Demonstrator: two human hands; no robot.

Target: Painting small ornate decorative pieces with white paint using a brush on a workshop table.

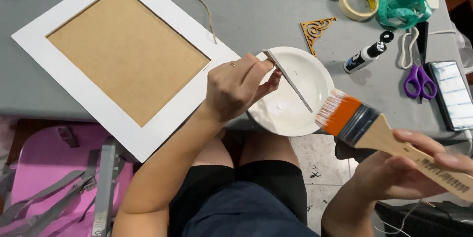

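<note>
Two hands at work over a grey table, seen from the head camera. Left hand pinching a thin white-painted wooden piece, fingers closed on its upper end, held tilted above a white plate. Right hand wrapped around the wooden handle of a flat paintbrush, orange bristles tipped white, just beside the plate's rim. White picture frame lying left; purple scissors well right.

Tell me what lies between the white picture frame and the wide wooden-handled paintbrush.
In the head view, the round white plate, with the left hand holding a thin flat wedge-shaped piece over it.
</note>
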